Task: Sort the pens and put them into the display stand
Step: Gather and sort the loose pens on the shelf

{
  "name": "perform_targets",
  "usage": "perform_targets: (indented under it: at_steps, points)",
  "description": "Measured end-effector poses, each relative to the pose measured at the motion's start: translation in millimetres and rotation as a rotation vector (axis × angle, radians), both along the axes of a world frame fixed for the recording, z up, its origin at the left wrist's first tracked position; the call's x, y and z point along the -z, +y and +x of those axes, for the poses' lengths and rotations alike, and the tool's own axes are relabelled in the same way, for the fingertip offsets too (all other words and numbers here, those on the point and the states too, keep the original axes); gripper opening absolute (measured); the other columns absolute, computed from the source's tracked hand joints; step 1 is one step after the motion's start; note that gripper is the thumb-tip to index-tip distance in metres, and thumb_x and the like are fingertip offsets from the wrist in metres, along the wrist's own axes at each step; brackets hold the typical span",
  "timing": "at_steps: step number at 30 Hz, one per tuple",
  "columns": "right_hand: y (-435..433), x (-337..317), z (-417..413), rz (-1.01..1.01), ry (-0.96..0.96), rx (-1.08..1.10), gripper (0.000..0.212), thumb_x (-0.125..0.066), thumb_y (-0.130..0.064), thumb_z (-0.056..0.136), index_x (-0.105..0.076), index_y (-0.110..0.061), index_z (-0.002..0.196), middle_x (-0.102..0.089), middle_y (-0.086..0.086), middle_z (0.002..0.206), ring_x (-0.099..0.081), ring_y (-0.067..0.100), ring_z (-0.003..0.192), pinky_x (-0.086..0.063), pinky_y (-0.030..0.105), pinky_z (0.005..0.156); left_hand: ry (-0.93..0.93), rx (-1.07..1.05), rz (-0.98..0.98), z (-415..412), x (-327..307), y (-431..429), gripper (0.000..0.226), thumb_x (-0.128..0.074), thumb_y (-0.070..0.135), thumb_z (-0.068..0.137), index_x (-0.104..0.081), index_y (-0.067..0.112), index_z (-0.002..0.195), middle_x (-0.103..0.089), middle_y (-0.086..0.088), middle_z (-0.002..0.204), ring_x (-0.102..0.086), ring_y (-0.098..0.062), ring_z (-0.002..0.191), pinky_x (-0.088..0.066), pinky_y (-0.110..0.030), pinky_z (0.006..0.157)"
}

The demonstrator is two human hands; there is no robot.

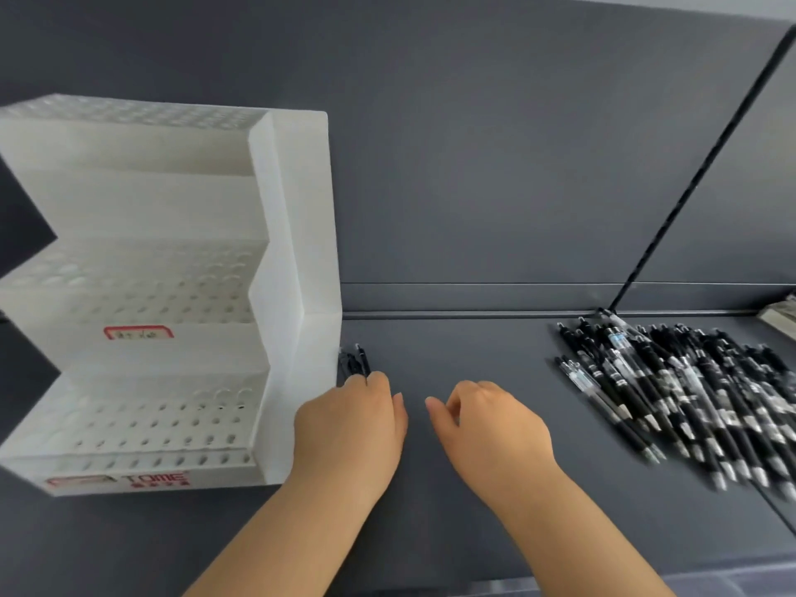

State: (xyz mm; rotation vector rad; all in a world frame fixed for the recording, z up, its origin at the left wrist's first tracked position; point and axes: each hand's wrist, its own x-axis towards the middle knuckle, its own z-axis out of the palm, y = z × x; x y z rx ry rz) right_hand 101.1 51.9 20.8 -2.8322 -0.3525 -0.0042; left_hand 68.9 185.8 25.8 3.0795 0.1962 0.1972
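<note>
My left hand (pixel 351 428) has its fingers curled round a few black pens (pixel 356 362), just beside the right wall of the white display stand (pixel 172 295). My right hand (pixel 495 433) hangs over the grey counter (pixel 456 351), fingers loosely bent, holding nothing; the pen pile (pixel 689 389) lies well to its right

Two hands in shot, both below centre. Left hand (pixel 349 428) at 7 o'clock from centre, right hand (pixel 495 428) at 5 o'clock. Both bare. Left forearm (pixel 275 540) bare all way to bottom edge at 7 o'clock; right forearm (pixel 581 536) likewise at 5 o'clock. Knuckles show as soft ridges across backs. Left fingernail (pixel 399 397) and right fingernail (pixel 430 402) plain, natural, just past fingertip. Outlines slightly blurred.
</note>
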Motion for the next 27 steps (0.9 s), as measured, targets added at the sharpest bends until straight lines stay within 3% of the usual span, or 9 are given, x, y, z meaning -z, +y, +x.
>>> perform_targets:
  at_steps: [2, 6, 10, 14, 19, 27]
  points:
    - [-20, -2, 2, -0.004, -0.014, 0.013, 0.037, -0.033, -0.052, 0.095, -0.055, -0.022, 0.091, -0.055, -0.007, 0.093, -0.058, 0.014, 0.081, -0.042, 0.027, 0.062, -0.037, 0.022, 0.005, 2, -2, -17, 0.026, -0.021, 0.042, 0.100, -0.033, 0.022, 0.087, -0.042, 0.007, 0.081, -0.045, -0.016, 0.070, -0.031, -0.028, 0.056]
    - [-71, -5, 8, -0.009, -0.044, 0.032, 0.036, -0.034, -0.052, 0.095, -0.054, -0.022, 0.091, -0.053, -0.007, 0.091, -0.056, 0.015, 0.080, -0.041, 0.027, 0.062, -0.067, 0.055, 0.014, 10, -2, -65, 0.025, -0.024, 0.042, 0.098, -0.033, 0.023, 0.085, -0.049, 0.007, 0.084, -0.056, -0.017, 0.077, -0.026, -0.028, 0.051]
    - [-134, -8, 17, -0.003, -0.058, 0.025, 0.032, -0.034, -0.052, 0.095, -0.047, -0.024, 0.085, -0.053, -0.008, 0.092, -0.056, 0.015, 0.078, -0.043, 0.027, 0.062, -0.101, 0.051, -0.019, 24, -2, -126, 0.028, -0.048, 0.040, 0.089, -0.038, 0.022, 0.070, -0.044, 0.007, 0.061, -0.041, -0.015, 0.048, -0.006, -0.022, 0.043]
    - [-203, -12, 29, 0.002, -0.059, 0.017, 0.030, -0.035, -0.051, 0.095, -0.042, -0.026, 0.079, -0.051, -0.009, 0.087, -0.049, 0.013, 0.069, -0.034, 0.026, 0.052, -0.107, 0.038, 0.003, 33, 6, -194, 0.026, -0.025, 0.043, 0.098, -0.035, 0.024, 0.083, -0.044, 0.009, 0.078, -0.044, -0.012, 0.065, -0.017, -0.025, 0.044]
    - [-269, -13, 45, 0.018, -0.050, -0.018, 0.028, -0.035, -0.051, 0.095, -0.046, -0.028, 0.084, -0.052, -0.010, 0.090, -0.054, 0.012, 0.070, -0.040, 0.026, 0.055, -0.034, -0.006, -0.002, 45, 7, -258, 0.024, -0.024, 0.044, 0.098, -0.038, 0.026, 0.090, -0.049, 0.010, 0.089, -0.055, -0.011, 0.078, -0.021, -0.023, 0.045]
    - [-333, -5, 60, 0.032, -0.002, -0.054, 0.031, -0.037, -0.051, 0.094, -0.046, -0.027, 0.077, -0.050, -0.010, 0.082, -0.052, 0.010, 0.065, -0.034, 0.022, 0.047, -0.022, -0.076, -0.078, 48, 4, -319, 0.021, -0.026, 0.043, 0.098, -0.040, 0.030, 0.090, -0.050, 0.012, 0.085, -0.047, -0.007, 0.067, -0.025, -0.019, 0.046]
